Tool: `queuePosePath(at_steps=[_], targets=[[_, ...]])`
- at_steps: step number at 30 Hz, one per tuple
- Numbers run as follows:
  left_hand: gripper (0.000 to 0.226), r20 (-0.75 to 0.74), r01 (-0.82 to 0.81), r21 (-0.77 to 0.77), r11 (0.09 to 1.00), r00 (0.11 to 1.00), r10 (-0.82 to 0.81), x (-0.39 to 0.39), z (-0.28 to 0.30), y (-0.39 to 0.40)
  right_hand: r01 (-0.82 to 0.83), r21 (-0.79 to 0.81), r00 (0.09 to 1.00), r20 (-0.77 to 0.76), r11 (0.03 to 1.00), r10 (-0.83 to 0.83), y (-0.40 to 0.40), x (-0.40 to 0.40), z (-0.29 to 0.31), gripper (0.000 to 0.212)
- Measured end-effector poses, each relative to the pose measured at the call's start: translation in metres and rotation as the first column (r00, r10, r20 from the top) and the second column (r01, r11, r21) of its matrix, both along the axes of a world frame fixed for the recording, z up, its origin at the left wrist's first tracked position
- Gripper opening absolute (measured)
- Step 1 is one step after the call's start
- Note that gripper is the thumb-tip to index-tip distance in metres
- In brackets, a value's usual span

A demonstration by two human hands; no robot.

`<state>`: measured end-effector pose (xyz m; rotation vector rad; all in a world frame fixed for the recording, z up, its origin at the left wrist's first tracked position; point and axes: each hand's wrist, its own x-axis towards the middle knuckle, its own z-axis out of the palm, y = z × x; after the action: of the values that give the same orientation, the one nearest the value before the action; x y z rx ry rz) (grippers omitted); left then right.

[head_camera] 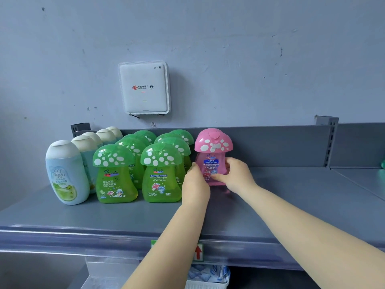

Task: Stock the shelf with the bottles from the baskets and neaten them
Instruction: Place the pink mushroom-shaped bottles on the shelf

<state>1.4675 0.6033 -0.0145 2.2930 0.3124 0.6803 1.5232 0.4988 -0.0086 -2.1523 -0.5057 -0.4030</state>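
The pink mushroom-capped bottle [213,157] is standing upright at the back of the grey shelf [291,197], its cap close to the rear panel, just to the right of the green rows and starting a row of its own. Both hands are working on its lower body. The right hand [233,174] is curling fingers and thumb around the bottle's right side and front, so its grip is closed on the bottle. The left hand [194,184] is lying against the left side with fingers fairly straight, pressing rather than wrapping; the fingertips are hidden behind the hand, so a curl there cannot be ruled out.

The step in hand looks like squaring this bottle up. Doing it well probably means keeping the base flat on the shelf, turning it low down until the label is facing forward, and matching its depth and spacing to the green mushroom bottles [160,174] alongside, without knocking the nearest one. The wide cap is making it top-heavy, so a low hold seems wise.

Both forearms are reaching in from the lower edge, bare, angling up toward the bottle and converging on it, wrists low over the shelf.

Further left, pale blue bottles [66,174] with cream caps are lining up front to back. A white router [143,87] is hanging on the wall above.
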Motion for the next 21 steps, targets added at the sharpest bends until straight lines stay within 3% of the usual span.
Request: queuePosePath(at_steps=[14, 21], targets=[[0.028, -0.083, 0.025, 0.014, 1.000, 0.996, -0.023, 0.006, -0.003, 0.004, 0.066, -0.145, 0.998, 0.020, 0.987, -0.064, 0.006, 0.013, -0.015, 0.046], [0.025, 0.070, 0.010, -0.046, 0.999, 0.998, -0.007, -0.002, 0.000, 0.004, 0.070, -0.150, 0.998, 0.017, 0.986, -0.068, 0.002, 0.005, -0.005, 0.047]])
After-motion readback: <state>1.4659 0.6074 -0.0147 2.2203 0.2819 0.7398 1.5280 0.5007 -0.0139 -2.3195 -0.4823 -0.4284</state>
